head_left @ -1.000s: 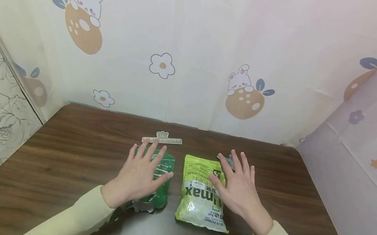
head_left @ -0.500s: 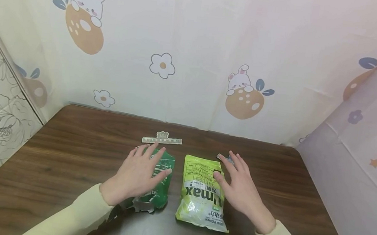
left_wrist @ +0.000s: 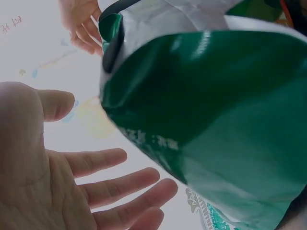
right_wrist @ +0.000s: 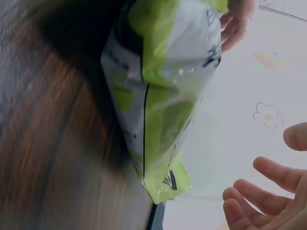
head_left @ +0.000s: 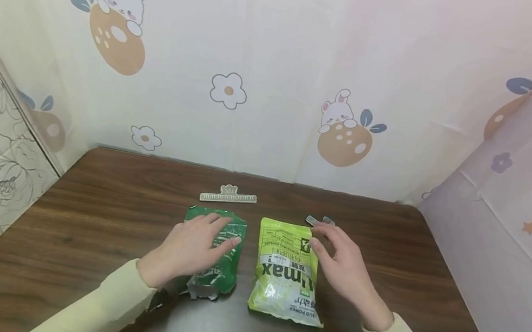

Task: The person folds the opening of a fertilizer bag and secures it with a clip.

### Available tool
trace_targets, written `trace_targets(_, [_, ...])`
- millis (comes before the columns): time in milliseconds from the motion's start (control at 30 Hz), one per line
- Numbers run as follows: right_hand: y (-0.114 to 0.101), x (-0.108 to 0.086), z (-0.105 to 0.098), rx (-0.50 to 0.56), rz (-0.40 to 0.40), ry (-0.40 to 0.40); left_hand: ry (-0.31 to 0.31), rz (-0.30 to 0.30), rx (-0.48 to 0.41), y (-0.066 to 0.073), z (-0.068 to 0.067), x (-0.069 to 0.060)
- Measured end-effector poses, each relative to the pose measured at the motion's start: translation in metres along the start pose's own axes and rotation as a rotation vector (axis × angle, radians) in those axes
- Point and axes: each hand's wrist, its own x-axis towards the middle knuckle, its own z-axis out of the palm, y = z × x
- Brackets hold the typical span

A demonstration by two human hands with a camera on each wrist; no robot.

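My left hand (head_left: 189, 250) hovers over the left side of a green plastic bag (head_left: 229, 260), fingers relaxed and holding nothing. In the left wrist view the fingers (left_wrist: 115, 189) stand apart from the bag (left_wrist: 216, 100); its near end shows crumpled silver. At the right edge of a yellow-green and white printed bag (head_left: 281, 294) hovers my right hand (head_left: 345, 268), its thumb over the bag's upper corner. The right wrist view shows these loosely bent fingers (right_wrist: 264, 191) apart from the plump bag (right_wrist: 168, 96).
A pale ruler-like clip (head_left: 228, 197) lies behind the green bag. Behind the yellow-green bag, a small grey-blue object (head_left: 312, 220) is partly hidden by my right hand. The brown wooden table (head_left: 108, 214) ends at a printed curtain (head_left: 276, 79).
Both hands have sunk slightly, and their spread fingers have relaxed and bent. The right hand has drawn back a little, and the clip behind the green bag shows fully. The bags have stayed put.
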Motion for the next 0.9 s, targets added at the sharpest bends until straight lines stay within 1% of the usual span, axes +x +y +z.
trace_targets(200, [-0.006, -0.002, 0.0, 0.074, 0.031, -0.02, -0.026, 0.003, -0.057, -0.003, -0.002, 0.002])
trace_targets(400, [-0.009, 0.001, 0.004, 0.117, 0.032, -0.064, -0.036, 0.001, -0.102, -0.013, -0.006, 0.003])
trace_targets(500, [-0.012, 0.003, 0.006, 0.115, 0.026, -0.086, -0.059, -0.019, -0.146, -0.019, -0.008, 0.003])
trace_targets(633, [-0.016, 0.004, 0.007, 0.114, 0.033, -0.115, -0.104, -0.064, -0.202, -0.028, -0.011, 0.004])
trace_targets(767, [-0.02, 0.004, 0.007, 0.112, 0.048, -0.134, -0.138, -0.095, -0.228, -0.036, -0.016, 0.005])
trace_targets(900, [-0.023, 0.004, 0.007, 0.109, 0.046, -0.148, -0.163, -0.115, -0.242, -0.045, -0.021, 0.006])
